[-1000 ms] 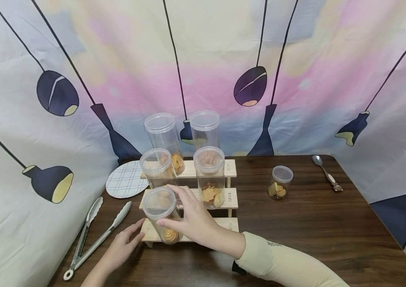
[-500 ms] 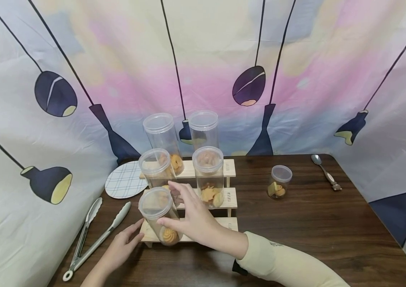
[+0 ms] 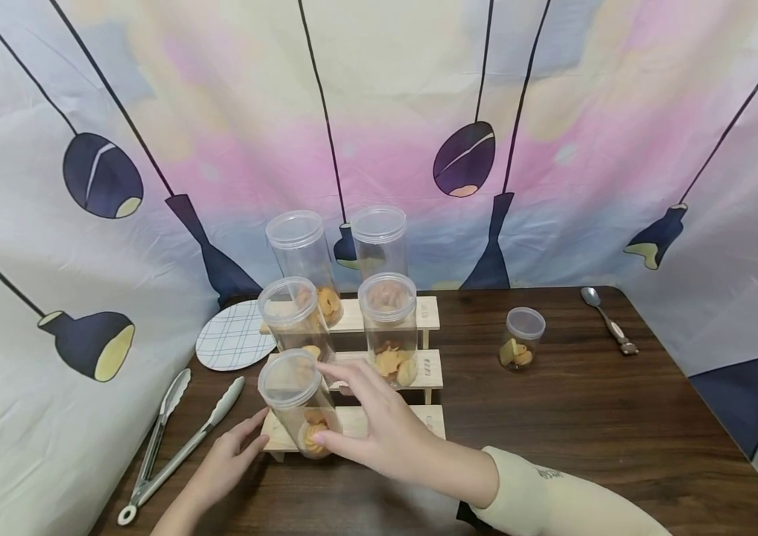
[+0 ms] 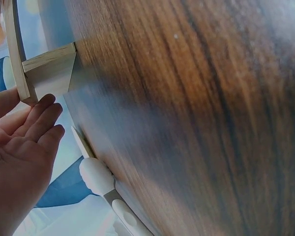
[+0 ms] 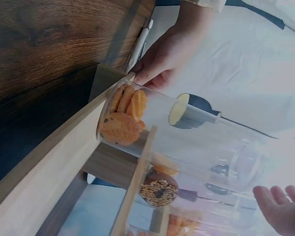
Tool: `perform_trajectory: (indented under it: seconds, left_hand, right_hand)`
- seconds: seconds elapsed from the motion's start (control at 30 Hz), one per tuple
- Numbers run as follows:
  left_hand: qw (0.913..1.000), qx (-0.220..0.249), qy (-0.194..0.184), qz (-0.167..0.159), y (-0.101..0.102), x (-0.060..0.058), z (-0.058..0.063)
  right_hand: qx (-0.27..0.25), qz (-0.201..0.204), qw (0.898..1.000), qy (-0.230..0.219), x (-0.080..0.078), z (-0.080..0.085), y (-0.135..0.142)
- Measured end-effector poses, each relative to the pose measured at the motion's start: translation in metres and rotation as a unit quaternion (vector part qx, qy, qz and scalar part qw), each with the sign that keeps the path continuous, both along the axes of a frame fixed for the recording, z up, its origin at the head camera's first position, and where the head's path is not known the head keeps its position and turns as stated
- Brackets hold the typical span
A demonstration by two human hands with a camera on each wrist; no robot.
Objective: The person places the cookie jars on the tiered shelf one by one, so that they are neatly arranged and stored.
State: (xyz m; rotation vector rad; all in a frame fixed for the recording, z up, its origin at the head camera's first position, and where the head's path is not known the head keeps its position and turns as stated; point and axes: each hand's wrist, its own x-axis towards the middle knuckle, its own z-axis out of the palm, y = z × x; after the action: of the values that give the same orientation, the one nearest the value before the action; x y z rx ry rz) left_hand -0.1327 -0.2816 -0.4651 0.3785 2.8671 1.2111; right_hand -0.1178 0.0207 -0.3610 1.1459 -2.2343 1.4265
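Observation:
A tall clear jar (image 3: 300, 406) with a screw lid and round cookies (image 5: 121, 129) at its bottom stands on the left part of the lowest step of a wooden tiered stand (image 3: 412, 420). My right hand (image 3: 400, 441) is beside this jar, its thumb and fingers spread; in the right wrist view the fingers are apart from the lid end. At the left end of the lowest step, my left hand (image 3: 226, 460) touches the board's edge with thumb and index finger. Its other fingers lie loosely bent below the board in the left wrist view.
Two jars stand on the middle step, including one with leaf-shaped cookies (image 3: 389, 335), and two behind on the top step. Metal tongs (image 3: 174, 447) and a checked round plate (image 3: 234, 339) lie left. Rightward are a small jar (image 3: 523, 339) and a spoon (image 3: 610, 320).
The tall jar shifted slightly left on the lowest step. My right hand then let go of it and drew back to the right. The left hand stayed at the stand's edge.

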Motion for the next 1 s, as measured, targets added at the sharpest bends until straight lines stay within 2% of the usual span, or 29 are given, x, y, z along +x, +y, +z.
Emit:
perform_trajectory:
  seconds: [0.23,0.4,0.53,0.67,0.83,1.0]
  left_hand:
    - [1.0,0.004,-0.008,0.002,0.0,0.001,0.001]
    - [1.0,0.004,-0.005,0.001,0.0,0.001,0.001]
    - [1.0,0.0,-0.002,0.001,-0.001,0.001,0.001]
    - [1.0,0.0,-0.001,0.0,-0.001,0.001,0.0]
    - [1.0,0.0,0.002,0.0,0.0,0.0,0.0]
    - [1.0,0.0,0.002,0.0,0.0,0.0,0.0]
  right_hand:
    - [0.001,0.015,0.997,0.079,0.015,0.003,0.021]
    - [-0.006,0.041,0.993,0.111,0.023,0.006,0.038]
    - [-0.018,0.046,0.99,0.131,0.028,0.008,0.054]
    - [-0.019,0.024,0.992,0.126,0.029,0.007,0.071]
    - [-0.012,-0.026,0.992,0.127,0.026,0.001,0.092]
    - [-0.002,-0.071,0.992,0.108,0.021,-0.004,0.111]
